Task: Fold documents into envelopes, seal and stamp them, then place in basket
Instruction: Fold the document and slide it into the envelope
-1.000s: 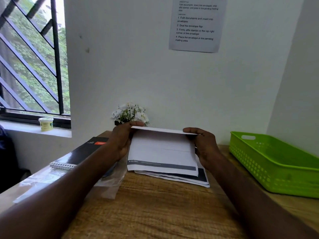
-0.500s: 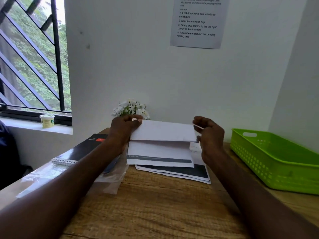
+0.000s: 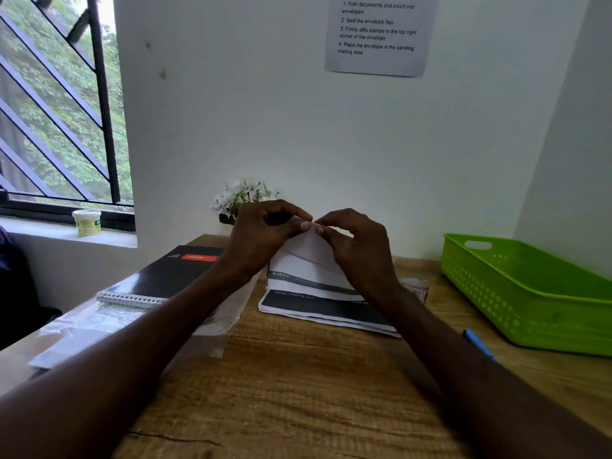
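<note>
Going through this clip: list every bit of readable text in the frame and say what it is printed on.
Wall notice, four readable lines:
"1 Fold documents and insert into envelopes"
"2 Seal the envelope flap"
"3 Firmly affix stamps to the top right corner of the envelope"
"4 Place the envelope in the pending mailing area"
Its top heading is cut off and too small to read.
Red label on the black spiral notebook: blurred.
Dark bands on the printed documents: blurred.
Label on the small tub on the sill: too small.

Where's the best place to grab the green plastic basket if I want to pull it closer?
Take the green plastic basket by the oval handle cut-out in its far end wall, hooking fingers in from above. The rim there is open, and the right hand is nearer, though it now pinches the white folded paper with the left hand.
</note>
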`<state>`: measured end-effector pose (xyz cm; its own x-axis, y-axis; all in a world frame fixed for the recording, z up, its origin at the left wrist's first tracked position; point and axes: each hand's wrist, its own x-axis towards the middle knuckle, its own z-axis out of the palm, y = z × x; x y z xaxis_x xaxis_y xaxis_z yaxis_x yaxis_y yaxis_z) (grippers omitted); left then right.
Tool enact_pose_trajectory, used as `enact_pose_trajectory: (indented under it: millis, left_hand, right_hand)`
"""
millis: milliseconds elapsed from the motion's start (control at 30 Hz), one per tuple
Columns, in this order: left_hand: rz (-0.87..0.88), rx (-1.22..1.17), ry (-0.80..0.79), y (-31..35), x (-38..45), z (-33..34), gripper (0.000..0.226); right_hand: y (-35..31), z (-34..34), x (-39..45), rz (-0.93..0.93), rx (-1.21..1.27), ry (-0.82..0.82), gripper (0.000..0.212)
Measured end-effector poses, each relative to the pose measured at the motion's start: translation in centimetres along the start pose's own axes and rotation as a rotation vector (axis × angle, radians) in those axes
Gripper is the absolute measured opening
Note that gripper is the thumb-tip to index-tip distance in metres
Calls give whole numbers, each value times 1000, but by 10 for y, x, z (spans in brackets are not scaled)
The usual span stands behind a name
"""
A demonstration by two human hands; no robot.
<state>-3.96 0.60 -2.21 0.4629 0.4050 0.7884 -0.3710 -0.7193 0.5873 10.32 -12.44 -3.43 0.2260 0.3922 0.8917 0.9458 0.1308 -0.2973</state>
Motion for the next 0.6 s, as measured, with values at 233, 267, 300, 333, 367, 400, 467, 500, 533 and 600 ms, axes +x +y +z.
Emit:
enact_pose_trajectory:
  millis: [233, 267, 300, 333, 367, 400, 467, 500, 533, 600]
  left_hand:
    - [-104, -64, 64, -3, 4, -4, 9]
    - [-129, -85, 83, -4, 6, -7, 9]
    - [-154, -107, 101, -6, 7, -10, 9]
    - [-178, -127, 116, -8, 8, -13, 9]
    - [-201, -145, 131, -9, 8, -16, 9]
    - [-221, -163, 144, -10, 9, -19, 9]
    - [-255, -201, 167, -11, 10, -24, 11]
    - [-267, -213, 174, -12, 10, -26, 12]
    - [-279, -222, 179, -12, 10, -27, 13]
    - [-316, -247, 196, -15, 9, -28, 13]
  right_hand:
    - [3, -4, 2, -27, -130, 53, 7]
    - [6, -6, 3, 2, -148, 67, 6]
    - [10, -8, 3, 35, -166, 84, 5]
    - [13, -11, 3, 70, -182, 101, 5]
    - [16, -13, 2, 105, -196, 114, 5]
    - [19, -16, 2, 141, -210, 126, 6]
    - [25, -19, 1, 228, -240, 148, 8]
    - [27, -19, 0, 279, -249, 158, 9]
    - [28, -20, 0, 332, -251, 171, 9]
    - [29, -21, -1, 452, -246, 215, 10]
